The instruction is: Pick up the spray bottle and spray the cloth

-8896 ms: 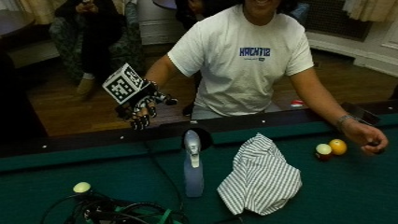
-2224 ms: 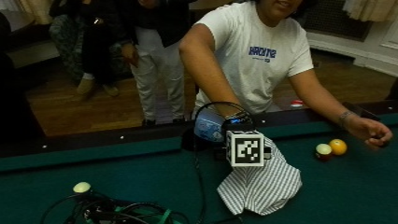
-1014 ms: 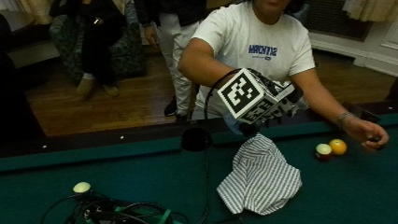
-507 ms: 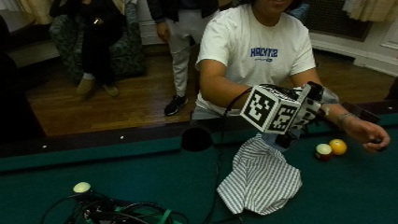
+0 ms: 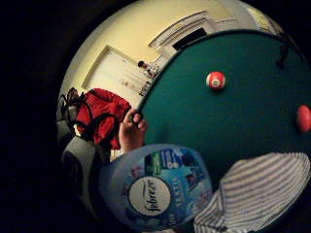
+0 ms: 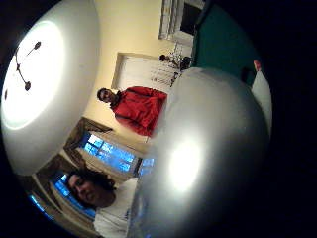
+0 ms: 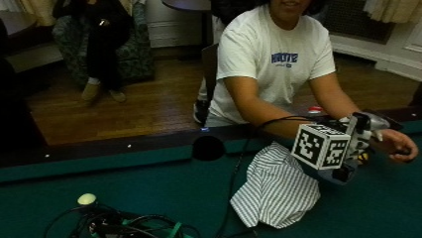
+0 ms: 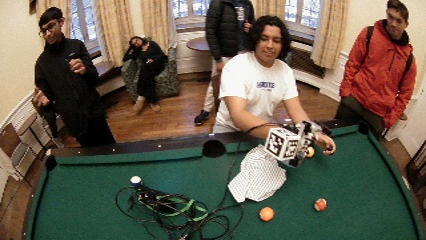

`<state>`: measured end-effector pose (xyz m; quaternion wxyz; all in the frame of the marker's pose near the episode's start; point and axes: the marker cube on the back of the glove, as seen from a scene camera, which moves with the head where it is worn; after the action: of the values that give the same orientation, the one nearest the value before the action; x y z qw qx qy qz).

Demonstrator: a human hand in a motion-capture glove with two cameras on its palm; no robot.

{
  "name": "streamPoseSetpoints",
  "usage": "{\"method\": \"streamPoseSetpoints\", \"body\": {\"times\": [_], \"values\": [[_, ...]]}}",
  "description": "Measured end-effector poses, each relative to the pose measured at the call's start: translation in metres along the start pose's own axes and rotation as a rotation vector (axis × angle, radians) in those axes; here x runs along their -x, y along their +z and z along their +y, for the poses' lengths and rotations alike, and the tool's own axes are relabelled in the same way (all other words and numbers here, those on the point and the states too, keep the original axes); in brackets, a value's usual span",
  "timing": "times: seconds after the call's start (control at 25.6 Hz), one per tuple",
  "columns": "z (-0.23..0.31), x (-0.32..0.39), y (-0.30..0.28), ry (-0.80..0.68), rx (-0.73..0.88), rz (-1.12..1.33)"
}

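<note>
Spray bottle point(image 5: 158, 187), pale blue plastic with a round white Febreze label, sits in the gloved right hand point(image 7: 359, 141), whose fingers curl around it, raised above the table point(image 8: 100, 200). Just below and beside that hand lies the cloth point(image 7: 277, 186), a crumpled white fabric with thin dark stripes, on green felt. The bare left hand point(image 7: 399, 146) rests on the table's edge just beyond the right hand, near it. Smooth round billiard balls point(image 8: 266, 213) lie past the cloth.
</note>
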<state>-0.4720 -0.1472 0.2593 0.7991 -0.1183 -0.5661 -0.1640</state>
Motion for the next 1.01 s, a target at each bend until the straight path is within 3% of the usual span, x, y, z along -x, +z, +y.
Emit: {"method": "streamPoseSetpoints", "body": {"times": [0.27,1.01], "values": [[-0.007,-0.044,0.046,0.017,-0.019,-0.002],[-0.067,-0.067,0.080,-0.006,-0.115,-0.044]]}}
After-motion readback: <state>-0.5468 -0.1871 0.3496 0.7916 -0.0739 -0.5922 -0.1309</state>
